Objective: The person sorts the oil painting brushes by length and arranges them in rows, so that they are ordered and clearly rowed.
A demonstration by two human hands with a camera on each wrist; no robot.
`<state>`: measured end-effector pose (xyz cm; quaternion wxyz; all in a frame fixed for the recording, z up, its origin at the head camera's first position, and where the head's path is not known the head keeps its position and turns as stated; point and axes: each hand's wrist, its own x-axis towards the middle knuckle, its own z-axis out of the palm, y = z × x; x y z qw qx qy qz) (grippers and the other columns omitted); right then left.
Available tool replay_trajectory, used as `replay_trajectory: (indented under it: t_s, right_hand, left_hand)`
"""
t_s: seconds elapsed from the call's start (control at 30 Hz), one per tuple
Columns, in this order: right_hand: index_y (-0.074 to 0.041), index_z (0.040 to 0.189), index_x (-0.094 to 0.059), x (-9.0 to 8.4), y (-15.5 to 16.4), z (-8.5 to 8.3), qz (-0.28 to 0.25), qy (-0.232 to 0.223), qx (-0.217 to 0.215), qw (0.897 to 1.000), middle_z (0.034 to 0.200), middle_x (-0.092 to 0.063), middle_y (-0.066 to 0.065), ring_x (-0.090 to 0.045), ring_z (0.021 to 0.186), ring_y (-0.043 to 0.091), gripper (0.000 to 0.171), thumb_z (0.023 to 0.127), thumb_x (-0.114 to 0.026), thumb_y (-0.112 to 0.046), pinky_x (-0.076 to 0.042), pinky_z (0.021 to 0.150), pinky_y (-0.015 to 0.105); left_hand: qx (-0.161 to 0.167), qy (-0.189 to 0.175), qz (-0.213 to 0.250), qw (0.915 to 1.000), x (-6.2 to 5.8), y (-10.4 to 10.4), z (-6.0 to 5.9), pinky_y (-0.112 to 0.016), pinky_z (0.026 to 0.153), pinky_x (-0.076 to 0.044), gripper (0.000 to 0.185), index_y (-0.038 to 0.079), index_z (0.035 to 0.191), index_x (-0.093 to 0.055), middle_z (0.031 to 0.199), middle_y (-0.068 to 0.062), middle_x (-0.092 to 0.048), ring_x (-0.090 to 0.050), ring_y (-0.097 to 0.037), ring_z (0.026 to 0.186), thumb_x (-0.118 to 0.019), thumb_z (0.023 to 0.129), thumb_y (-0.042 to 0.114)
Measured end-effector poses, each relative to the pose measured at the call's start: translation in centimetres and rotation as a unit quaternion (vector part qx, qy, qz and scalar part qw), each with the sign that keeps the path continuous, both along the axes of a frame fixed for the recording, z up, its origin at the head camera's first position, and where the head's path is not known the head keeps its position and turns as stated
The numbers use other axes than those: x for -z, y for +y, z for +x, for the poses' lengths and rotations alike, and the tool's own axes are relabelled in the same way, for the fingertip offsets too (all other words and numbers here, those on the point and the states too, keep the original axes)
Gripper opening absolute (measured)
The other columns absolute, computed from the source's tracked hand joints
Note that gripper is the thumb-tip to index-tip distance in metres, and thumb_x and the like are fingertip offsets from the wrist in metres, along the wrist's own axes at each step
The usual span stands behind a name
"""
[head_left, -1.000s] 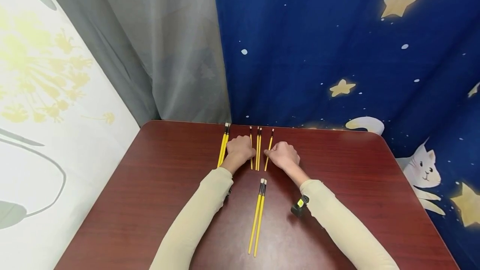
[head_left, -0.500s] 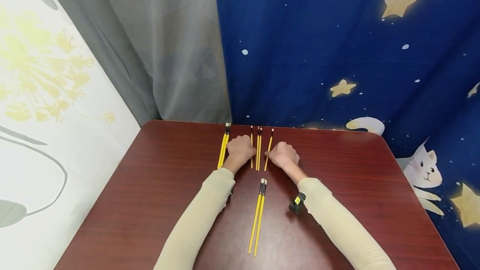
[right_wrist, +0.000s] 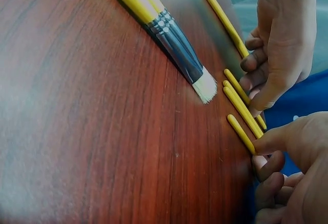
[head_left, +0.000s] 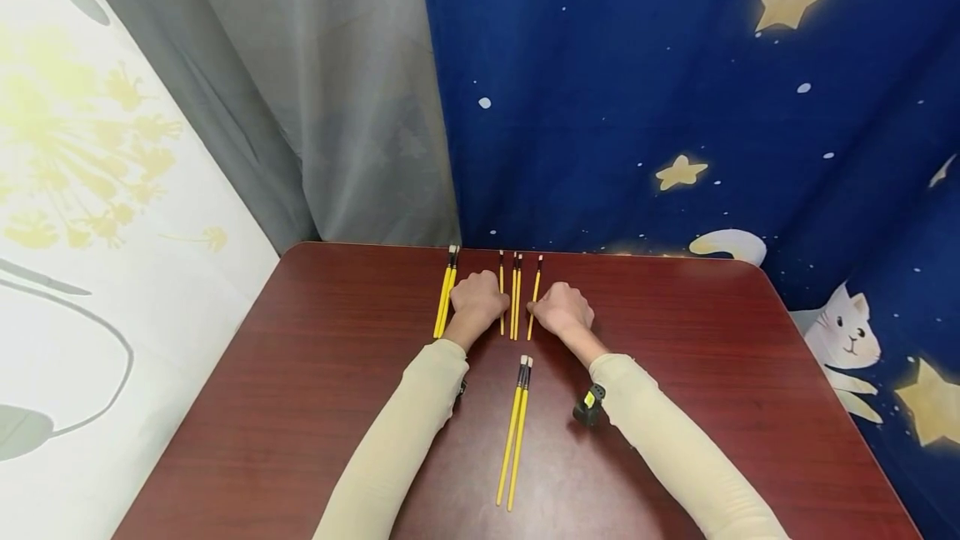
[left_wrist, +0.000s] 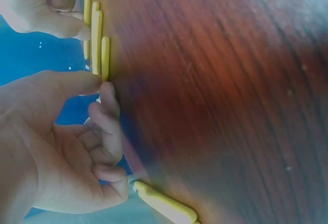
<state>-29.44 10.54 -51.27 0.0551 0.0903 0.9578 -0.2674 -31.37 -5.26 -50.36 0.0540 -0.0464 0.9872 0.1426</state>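
Note:
Several yellow-handled paintbrushes lie lengthwise on the dark red table [head_left: 315,373]. My left hand [head_left: 480,300] has curled fingers; its thumb and forefinger pinch a single brush [head_left: 501,269], whose end shows in the left wrist view [left_wrist: 105,55]. My right hand [head_left: 564,309], fingers curled too, pinches another single brush [head_left: 536,282] near its lower end [right_wrist: 241,134]. Between the two hands lies a pair of brushes [head_left: 515,273]. Left of my left hand lies another pair [head_left: 446,302]. A third pair [head_left: 514,432] lies nearer me, bristles [right_wrist: 205,88] pointing away.
Grey and blue star-print curtains [head_left: 600,107] hang right behind the table's far edge. A white patterned wall [head_left: 90,232] runs along the left side. A small black and yellow device [head_left: 588,405] sits at my right wrist.
The single brush under my right hand has swung a little left, closer to parallel with the middle pair. Both hands stay in place on their brushes.

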Motion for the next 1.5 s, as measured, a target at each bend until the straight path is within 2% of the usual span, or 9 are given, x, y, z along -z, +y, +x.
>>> replay_trajectory:
  t_s: [0.4,0.73,1.0,1.17,1.37,1.5]
  right_hand:
    - [-0.017,0.067,-0.072,-0.1,-0.1,0.2,-0.005,-0.002,-0.001,1.000,0.072,-0.070,0.004,-0.065,0.069,0.026,0.035,0.089,-0.078,-0.044,-0.045,0.059,0.038]
    - [-0.019,0.069,-0.074,-0.1,0.3,0.0,-0.014,-0.003,-0.007,1.000,0.073,-0.072,0.002,-0.066,0.070,0.024,0.033,0.088,-0.077,-0.045,-0.046,0.059,0.039]
    - [-0.020,0.070,-0.076,-0.4,0.6,0.1,-0.014,0.001,-0.010,1.000,0.080,-0.075,0.003,-0.069,0.079,0.026,0.031,0.087,-0.078,-0.045,-0.048,0.064,0.041]
    - [-0.018,0.069,-0.077,-0.7,1.1,0.0,-0.005,-0.003,-0.020,1.000,0.075,-0.073,0.003,-0.068,0.076,0.026,0.031,0.087,-0.077,-0.045,-0.046,0.061,0.038]
    - [-0.018,0.068,-0.076,-1.1,1.7,-0.2,0.004,0.000,-0.038,0.999,0.074,-0.072,0.001,-0.066,0.074,0.025,0.031,0.087,-0.077,-0.043,-0.046,0.060,0.038]
    - [-0.019,0.064,-0.072,-1.2,1.9,-0.2,0.011,-0.005,-0.042,0.999,0.071,-0.069,0.002,-0.066,0.074,0.026,0.034,0.088,-0.076,-0.043,-0.046,0.060,0.038]
  left_hand:
    - [0.012,0.002,0.003,0.9999,0.0,-0.4,-0.1,-0.041,0.059,-0.051,0.034,0.016,0.070,-0.067,0.074,-0.006,-0.067,-0.064,-0.026,0.066,-0.072,0.094,0.040]
    - [0.011,-0.001,0.013,0.9999,-0.7,-0.7,-0.2,-0.038,0.057,-0.048,0.037,0.016,0.073,-0.068,0.076,-0.007,-0.068,-0.064,-0.026,0.066,-0.072,0.094,0.046]
    - [0.018,-0.001,0.046,0.9988,-1.9,0.2,0.5,-0.036,0.058,-0.048,0.041,0.015,0.070,-0.068,0.071,-0.004,-0.064,-0.063,-0.024,0.067,-0.073,0.094,0.048]
    - [0.012,0.000,0.059,0.9982,-1.7,1.0,0.4,-0.036,0.060,-0.046,0.043,0.016,0.067,-0.064,0.068,-0.003,-0.058,-0.062,-0.024,0.067,-0.073,0.093,0.049]
    - [0.006,-0.002,0.070,0.9975,-1.4,1.9,0.1,-0.037,0.064,-0.048,0.040,0.015,0.074,-0.066,0.072,-0.004,-0.061,-0.063,-0.024,0.069,-0.072,0.092,0.049]
    - [0.017,-0.009,0.068,0.9975,-1.2,2.5,0.0,-0.037,0.064,-0.049,0.037,0.015,0.077,-0.068,0.074,-0.004,-0.064,-0.063,-0.023,0.070,-0.073,0.091,0.049]
